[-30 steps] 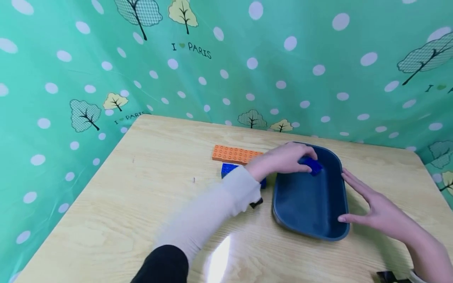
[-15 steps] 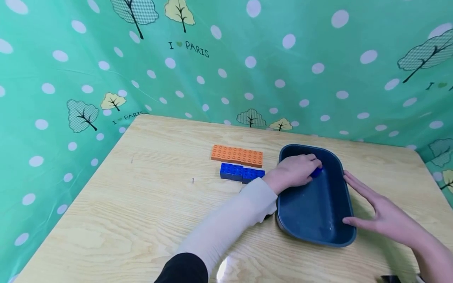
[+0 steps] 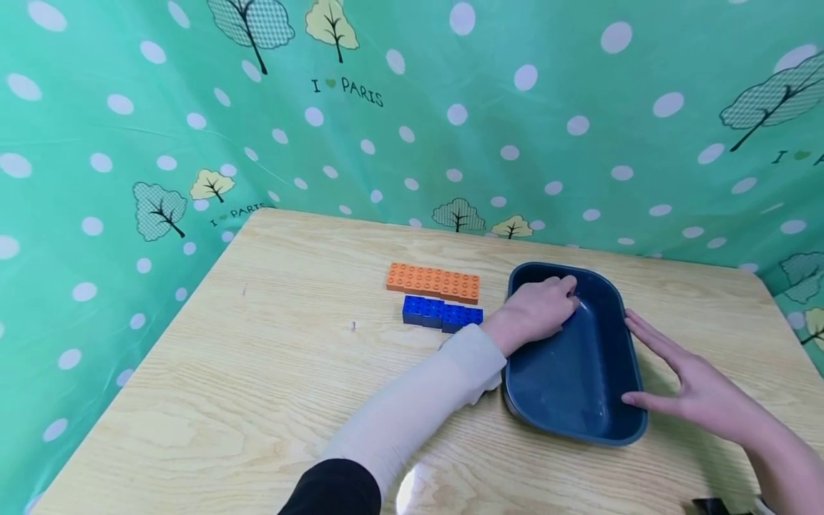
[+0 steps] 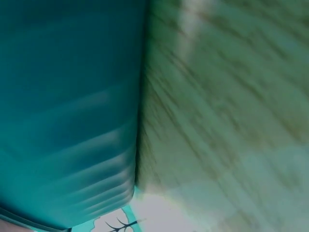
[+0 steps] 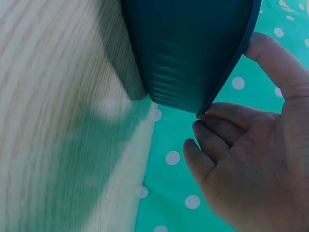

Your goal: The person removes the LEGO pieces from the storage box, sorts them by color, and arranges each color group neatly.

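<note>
My left hand (image 3: pixel 543 309) reaches over the near-left wall into the dark blue plastic bin (image 3: pixel 579 400), its fingers curled low in the far part. No blue shows around those fingers now; I cannot tell whether they hold a brick. The left wrist view shows only the bin's ribbed outer wall (image 4: pixel 72 121) beside the tabletop. On the bin's right side, my right hand (image 3: pixel 702 393) touches the rim with thumb and fingertips spread. In the right wrist view, the right hand's thumb and forefinger meet the rim, while the other fingers lie loosely beside it.
Left of the bin on the wooden table (image 3: pixel 270 343) lie orange studded toy bricks (image 3: pixel 433 281) in a row. A row of blue bricks (image 3: pixel 425 312) sits just in front of them, partly behind the left sleeve. A green printed cloth (image 3: pixel 412 129) hangs behind the table.
My left hand, with a blue brick in its fingers, has moved down and right into the bin; the brick has gone from sight. The bin has shifted slightly right; my right hand stays at its rim.
</note>
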Demonstrator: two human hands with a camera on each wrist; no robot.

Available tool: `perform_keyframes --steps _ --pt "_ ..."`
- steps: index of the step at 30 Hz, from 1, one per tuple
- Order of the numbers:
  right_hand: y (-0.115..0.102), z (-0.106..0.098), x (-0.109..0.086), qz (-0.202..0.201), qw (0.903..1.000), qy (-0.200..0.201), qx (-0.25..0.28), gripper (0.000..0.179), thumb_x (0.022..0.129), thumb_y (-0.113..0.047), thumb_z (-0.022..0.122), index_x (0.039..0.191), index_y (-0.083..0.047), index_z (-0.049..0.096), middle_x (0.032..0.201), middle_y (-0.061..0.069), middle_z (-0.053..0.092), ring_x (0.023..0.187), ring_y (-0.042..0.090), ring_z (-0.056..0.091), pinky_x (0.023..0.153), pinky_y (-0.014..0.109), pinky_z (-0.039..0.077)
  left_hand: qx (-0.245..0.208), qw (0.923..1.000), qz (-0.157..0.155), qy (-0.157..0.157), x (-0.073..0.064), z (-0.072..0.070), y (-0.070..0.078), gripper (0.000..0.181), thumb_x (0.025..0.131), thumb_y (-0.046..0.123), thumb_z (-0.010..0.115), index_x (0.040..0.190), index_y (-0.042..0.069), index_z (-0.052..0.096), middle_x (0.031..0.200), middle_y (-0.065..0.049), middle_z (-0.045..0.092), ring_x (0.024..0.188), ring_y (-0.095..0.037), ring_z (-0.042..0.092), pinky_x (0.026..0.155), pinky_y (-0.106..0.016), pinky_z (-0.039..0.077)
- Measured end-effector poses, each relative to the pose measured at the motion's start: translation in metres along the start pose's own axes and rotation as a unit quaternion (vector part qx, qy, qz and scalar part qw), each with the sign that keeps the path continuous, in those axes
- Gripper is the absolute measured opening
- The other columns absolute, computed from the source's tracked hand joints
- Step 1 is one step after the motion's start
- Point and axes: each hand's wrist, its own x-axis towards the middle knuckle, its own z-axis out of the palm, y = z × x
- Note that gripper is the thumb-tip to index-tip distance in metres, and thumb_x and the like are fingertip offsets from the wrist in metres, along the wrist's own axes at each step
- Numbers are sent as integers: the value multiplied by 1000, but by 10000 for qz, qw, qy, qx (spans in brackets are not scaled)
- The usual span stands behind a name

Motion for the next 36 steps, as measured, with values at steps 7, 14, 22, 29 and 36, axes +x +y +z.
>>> perform_keyframes --steps 7,14,22,29,36 --pt "3 1 -2 4 10000 -3 -42 105 83 -22 81 161 -26 12 169 -7 5 132 -29 3 92 -10 4 -487 9979 -99 426 2 1 0 47 99 46 56 142 28 47 139 7 52 127 -8 50 100 -17 50" --pt "4 9 -5 44 9998 -126 177 102 85 -21 80 161 -26 12 169 -6 7 131 -30 5 92 -10 6 -2655 9578 -710 842 -8 -3 -9 42 96 36 65 133 24 52 131 9 58 112 -2 58 93 -12 49" --pt "1 9 -4 4 9999 -77 64 100 86 -21 78 161 -25 12 169 -2 7 133 -28 3 94 -8 3 -4782 8453 -1006 2160 -74 -48 -54 43 87 7 70 127 12 58 133 -6 59 122 -19 61 102 -22 51" --pt "-2 3 -1 -16 10000 -10 -83 95 90 -22 74 161 -22 12 169 8 9 133 -27 0 95 -8 0 -5230 8033 -1869 2149 -154 -44 -123 45 85 -4 67 127 6 57 135 -13 62 133 -30 55 119 -42 39" --pt "0 1 2 34 9999 -12 -116 94 91 -23 73 161 -22 11 169 9 8 133 -27 -1 99 -6 -3 -4452 8404 -2709 1490 -209 -12 -168 39 87 1 70 124 8 60 133 -12 63 133 -34 53 119 -52 35"
